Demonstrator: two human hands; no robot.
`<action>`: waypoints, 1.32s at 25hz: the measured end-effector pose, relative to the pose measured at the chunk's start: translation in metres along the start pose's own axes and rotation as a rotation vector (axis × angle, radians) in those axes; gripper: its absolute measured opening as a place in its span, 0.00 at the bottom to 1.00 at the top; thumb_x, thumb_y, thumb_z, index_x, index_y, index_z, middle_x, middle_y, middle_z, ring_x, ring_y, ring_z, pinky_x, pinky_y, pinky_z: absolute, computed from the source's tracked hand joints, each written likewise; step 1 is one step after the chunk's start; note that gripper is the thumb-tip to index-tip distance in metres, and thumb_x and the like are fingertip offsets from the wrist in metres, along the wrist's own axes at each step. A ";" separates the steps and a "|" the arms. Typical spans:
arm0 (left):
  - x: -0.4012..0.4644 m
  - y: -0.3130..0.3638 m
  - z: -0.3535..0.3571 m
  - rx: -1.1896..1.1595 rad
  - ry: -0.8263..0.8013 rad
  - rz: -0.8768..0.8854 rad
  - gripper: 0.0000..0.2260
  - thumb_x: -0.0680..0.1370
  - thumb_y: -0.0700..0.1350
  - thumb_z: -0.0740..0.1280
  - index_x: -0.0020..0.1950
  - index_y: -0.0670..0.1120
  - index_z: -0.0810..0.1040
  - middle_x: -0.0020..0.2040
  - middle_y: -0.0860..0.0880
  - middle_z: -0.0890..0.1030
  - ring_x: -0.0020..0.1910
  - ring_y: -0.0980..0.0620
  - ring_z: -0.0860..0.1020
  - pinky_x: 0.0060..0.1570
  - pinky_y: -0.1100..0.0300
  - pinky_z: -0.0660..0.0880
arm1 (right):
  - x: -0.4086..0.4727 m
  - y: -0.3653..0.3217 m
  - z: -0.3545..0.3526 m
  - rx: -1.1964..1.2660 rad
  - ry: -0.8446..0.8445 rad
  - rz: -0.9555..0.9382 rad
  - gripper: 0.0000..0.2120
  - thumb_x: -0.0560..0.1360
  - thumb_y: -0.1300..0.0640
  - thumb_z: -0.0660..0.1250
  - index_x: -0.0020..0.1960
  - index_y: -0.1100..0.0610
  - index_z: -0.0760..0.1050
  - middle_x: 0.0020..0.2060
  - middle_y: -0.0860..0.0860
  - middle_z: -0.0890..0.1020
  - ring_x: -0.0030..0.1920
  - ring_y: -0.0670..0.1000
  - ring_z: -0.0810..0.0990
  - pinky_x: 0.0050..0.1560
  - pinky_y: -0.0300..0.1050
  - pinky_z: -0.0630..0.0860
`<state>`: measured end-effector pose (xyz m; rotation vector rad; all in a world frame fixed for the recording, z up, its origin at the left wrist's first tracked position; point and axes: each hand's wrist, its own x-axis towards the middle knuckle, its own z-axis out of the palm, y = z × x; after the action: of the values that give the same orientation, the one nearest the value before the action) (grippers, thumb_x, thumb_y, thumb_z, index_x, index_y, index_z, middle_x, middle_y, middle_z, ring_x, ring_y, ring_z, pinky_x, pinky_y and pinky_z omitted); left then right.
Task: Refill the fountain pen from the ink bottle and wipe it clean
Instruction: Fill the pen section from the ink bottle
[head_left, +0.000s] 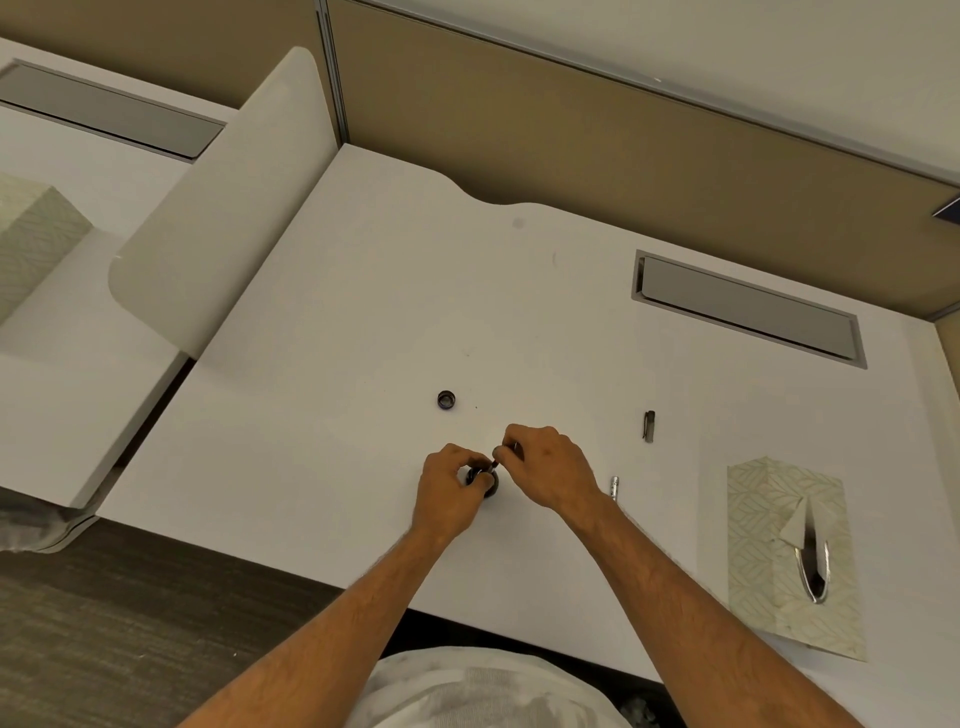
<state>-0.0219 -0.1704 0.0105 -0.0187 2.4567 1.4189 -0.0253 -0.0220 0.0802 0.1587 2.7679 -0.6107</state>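
A small dark ink bottle (484, 479) stands open on the white desk (363, 322), gripped around its body by my left hand (448, 491). My right hand (549, 470) pinches the dark front section of the fountain pen (497, 460), whose tip points down into the bottle mouth. The bottle's round black lid (446, 399) lies on the desk a little behind the hands. To the right lie the dark pen cap (648, 425) and a small silver pen part (614, 488), both untouched.
A patterned tissue box (789, 551) lies flat at the right front with a tissue sticking out. A grey cable tray (748, 309) is set into the desk at the back right. A white divider panel (223, 197) rises on the left; another tissue box (31, 244) stands beyond it.
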 end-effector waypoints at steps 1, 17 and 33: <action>0.000 0.000 0.000 0.000 0.003 0.001 0.06 0.74 0.42 0.73 0.50 0.48 0.84 0.47 0.56 0.80 0.46 0.60 0.76 0.45 0.79 0.65 | 0.000 0.000 -0.001 0.019 -0.013 -0.005 0.11 0.79 0.48 0.62 0.52 0.53 0.78 0.41 0.49 0.83 0.38 0.50 0.79 0.37 0.42 0.71; 0.005 -0.002 0.002 -0.003 -0.004 0.013 0.06 0.74 0.42 0.72 0.50 0.49 0.84 0.48 0.56 0.81 0.46 0.62 0.76 0.45 0.77 0.67 | 0.003 0.005 -0.003 0.018 0.007 -0.104 0.09 0.80 0.55 0.60 0.53 0.54 0.79 0.44 0.50 0.85 0.40 0.51 0.80 0.40 0.45 0.74; 0.007 -0.005 0.002 0.009 -0.008 0.019 0.06 0.74 0.43 0.73 0.50 0.49 0.84 0.48 0.56 0.80 0.49 0.58 0.74 0.46 0.74 0.66 | 0.000 0.011 0.002 0.090 0.044 -0.049 0.10 0.80 0.52 0.61 0.46 0.54 0.79 0.38 0.48 0.83 0.36 0.49 0.77 0.37 0.42 0.71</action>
<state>-0.0270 -0.1697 0.0037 0.0126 2.4633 1.4135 -0.0231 -0.0131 0.0737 0.1254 2.7947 -0.7535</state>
